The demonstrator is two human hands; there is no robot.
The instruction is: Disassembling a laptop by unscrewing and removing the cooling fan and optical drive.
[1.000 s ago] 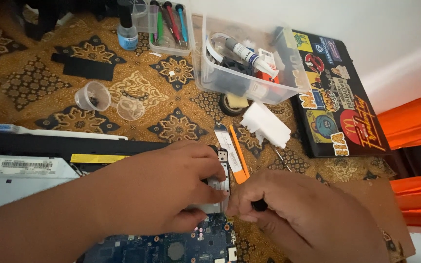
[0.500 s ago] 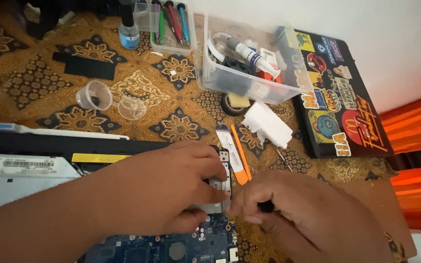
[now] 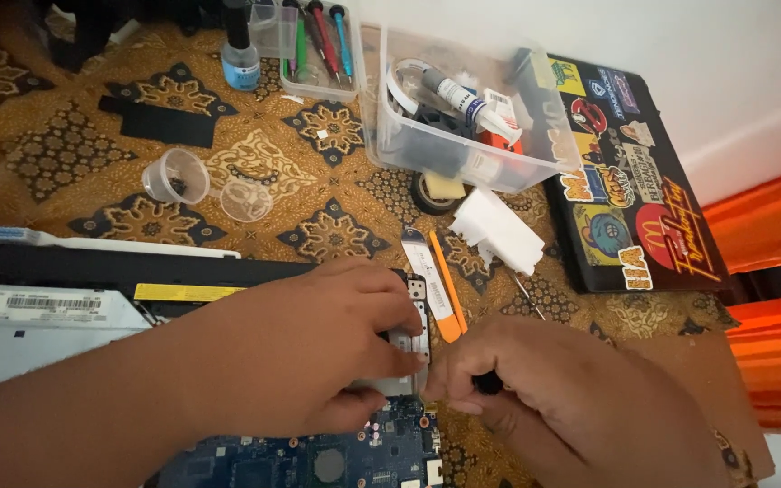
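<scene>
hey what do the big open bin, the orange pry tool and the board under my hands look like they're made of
Bin: clear, glossy plastic by the look; its contents show through the walls.
Orange pry tool: probably matte plastic, evenly coloured, no metallic shine.
Board: a blue circuit board, likely laminate, studded with small metal parts and solder points.

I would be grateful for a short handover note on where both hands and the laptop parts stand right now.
Left hand: presses a small silver metal part at the edge of the blue circuit board.
Right hand: pinches a dark-handled tool beside that part; its tip is hidden.
Nearby: orange pry tool, white pry tool, small clear cup.
Done: board is exposed.
Left: whether the part is loose cannot be told.
</scene>
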